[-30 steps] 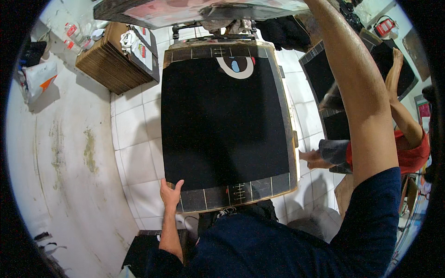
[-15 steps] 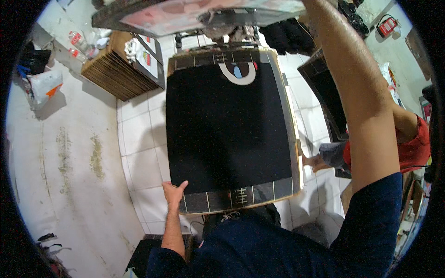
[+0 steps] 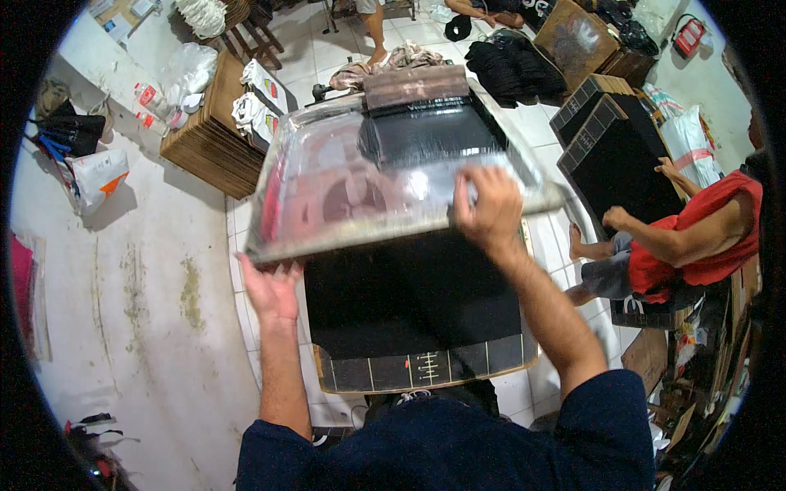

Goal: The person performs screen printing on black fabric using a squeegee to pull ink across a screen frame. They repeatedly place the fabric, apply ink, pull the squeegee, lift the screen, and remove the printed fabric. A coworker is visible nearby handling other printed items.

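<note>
A screen printing frame (image 3: pixel 352 245) slants over a printing board (image 3: pixel 344 376), its near edge raised above black fabric (image 3: pixel 409 303) laid on that board. Its mesh (image 3: pixel 315 151) is pale and pinkish, with a glossy dark patch (image 3: pixel 434 135) toward the far side. My left hand (image 3: pixel 274 290) is at the near left corner, palm up, fingers closed at the underside of the edge. Over the near edge, right of the middle, my right hand (image 3: pixel 491 209) has curled fingers; whether they grip the edge is hidden. The pale print on the fabric is covered now.
Stacked boards (image 3: pixel 201 127) stand at left by the wall. On the right a co-worker in a red top (image 3: pixel 696 245) sits beside dark boards (image 3: pixel 614 155). Black cloth bundles (image 3: pixel 516 65) lie on the tiled floor beyond. A fire extinguisher (image 3: pixel 689 37) hangs at far right.
The raised frame has swung down over the fabric. My right arm has come down with it, and my left hand has moved from the board's near left corner up to the frame's corner.
</note>
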The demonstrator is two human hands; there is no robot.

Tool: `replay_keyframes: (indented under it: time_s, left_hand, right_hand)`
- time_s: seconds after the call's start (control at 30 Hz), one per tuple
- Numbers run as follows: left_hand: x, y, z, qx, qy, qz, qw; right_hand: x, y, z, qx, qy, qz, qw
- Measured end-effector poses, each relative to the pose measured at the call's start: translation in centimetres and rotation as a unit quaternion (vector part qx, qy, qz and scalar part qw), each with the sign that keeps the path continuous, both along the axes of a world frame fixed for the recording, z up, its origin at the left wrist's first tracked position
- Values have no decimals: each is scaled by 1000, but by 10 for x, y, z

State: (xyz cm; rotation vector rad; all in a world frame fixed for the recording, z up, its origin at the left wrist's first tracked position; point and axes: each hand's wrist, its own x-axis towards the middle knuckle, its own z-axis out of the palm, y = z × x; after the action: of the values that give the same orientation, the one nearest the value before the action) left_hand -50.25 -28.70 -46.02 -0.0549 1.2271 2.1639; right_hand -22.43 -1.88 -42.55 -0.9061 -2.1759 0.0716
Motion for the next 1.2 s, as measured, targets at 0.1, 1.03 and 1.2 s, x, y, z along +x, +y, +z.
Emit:
replay_keyframes:
  time_s: [0.1, 1.03, 1.2]
  left_hand:
    - [12, 3, -65, -169, -97, -29, 980]
    - [60, -34, -215, -554, 456, 34, 696]
    - [61, -33, -207, -596, 412, -2, 690]
  right_hand:
    - [6, -8, -63, -107, -35, 10, 994]
    - [-157, 259, -145, 12, -231, 100, 968]
    - [-105, 186, -133, 7, -296, 77, 952]
